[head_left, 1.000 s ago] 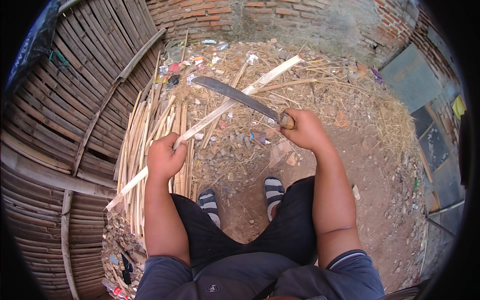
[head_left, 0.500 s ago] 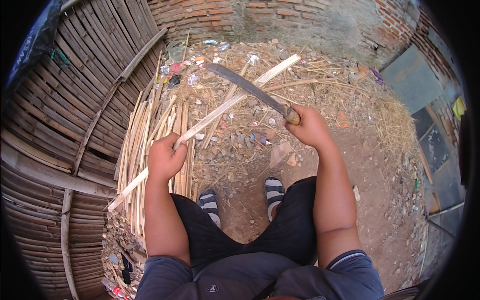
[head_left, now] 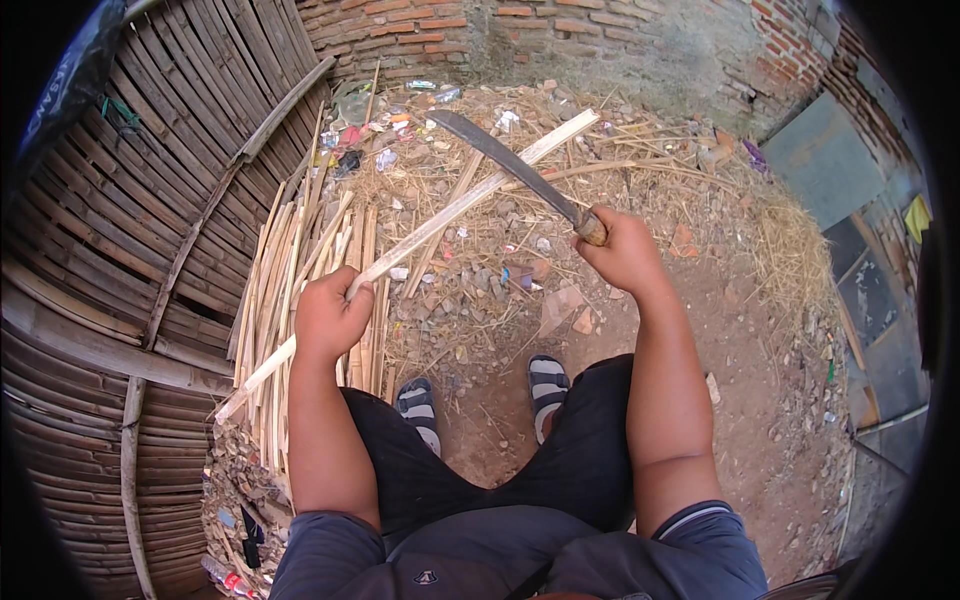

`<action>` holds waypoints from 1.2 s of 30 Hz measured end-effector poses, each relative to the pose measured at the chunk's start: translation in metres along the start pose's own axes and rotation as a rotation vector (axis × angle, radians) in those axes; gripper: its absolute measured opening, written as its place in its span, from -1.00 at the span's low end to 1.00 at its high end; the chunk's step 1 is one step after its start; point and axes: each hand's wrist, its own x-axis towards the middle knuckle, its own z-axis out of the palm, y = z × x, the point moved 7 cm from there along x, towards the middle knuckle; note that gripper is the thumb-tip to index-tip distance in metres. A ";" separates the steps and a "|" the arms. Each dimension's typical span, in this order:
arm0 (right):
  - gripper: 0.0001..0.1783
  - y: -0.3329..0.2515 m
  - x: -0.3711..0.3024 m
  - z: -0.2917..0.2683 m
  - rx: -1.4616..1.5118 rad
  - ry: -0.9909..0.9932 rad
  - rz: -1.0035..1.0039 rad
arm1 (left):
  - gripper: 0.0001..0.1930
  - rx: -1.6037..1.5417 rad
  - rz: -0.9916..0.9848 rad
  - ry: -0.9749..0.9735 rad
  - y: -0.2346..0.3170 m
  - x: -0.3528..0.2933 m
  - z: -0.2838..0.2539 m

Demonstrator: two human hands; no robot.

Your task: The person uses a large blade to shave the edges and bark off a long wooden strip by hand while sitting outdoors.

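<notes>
My left hand (head_left: 335,312) is closed round a long, pale bamboo strip (head_left: 450,213), which slants from beside my left forearm up to the far right. In my right hand (head_left: 620,250) is a machete (head_left: 520,168), gripped by its short wooden handle. Its dark, curved blade points up and to the left and crosses the strip beyond its middle. Whether the blade touches the strip or only passes over it, I cannot tell. Beside and beneath my left hand lies a pile of split bamboo strips (head_left: 270,330), partly hidden by my forearm.
A bamboo slat wall (head_left: 90,220) stands close on my left, and a brick wall (head_left: 560,45) at the far side. Stones, straw and litter cover the ground ahead. Grey panels (head_left: 825,160) lean at the right. My sandalled feet (head_left: 548,385) are below my hands.
The machete has shifted slightly right and its tip has swung a little toward the far side, with my right hand moving along. My left hand and the strip have hardly moved.
</notes>
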 end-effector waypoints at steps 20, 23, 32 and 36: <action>-0.69 -0.027 -0.010 0.018 -0.107 -0.046 -0.157 | -0.73 0.062 -0.031 0.023 0.006 0.001 -0.002; -0.68 -0.027 -0.009 0.013 -0.091 -0.067 -0.149 | -0.73 0.049 0.038 0.071 0.007 -0.001 -0.003; -0.64 -0.024 -0.009 0.019 -0.116 -0.086 -0.124 | -0.73 0.062 0.013 0.058 0.007 0.002 0.000; -0.65 -0.030 -0.010 0.018 -0.140 -0.094 -0.111 | -0.72 0.049 -0.050 0.016 0.008 0.001 0.001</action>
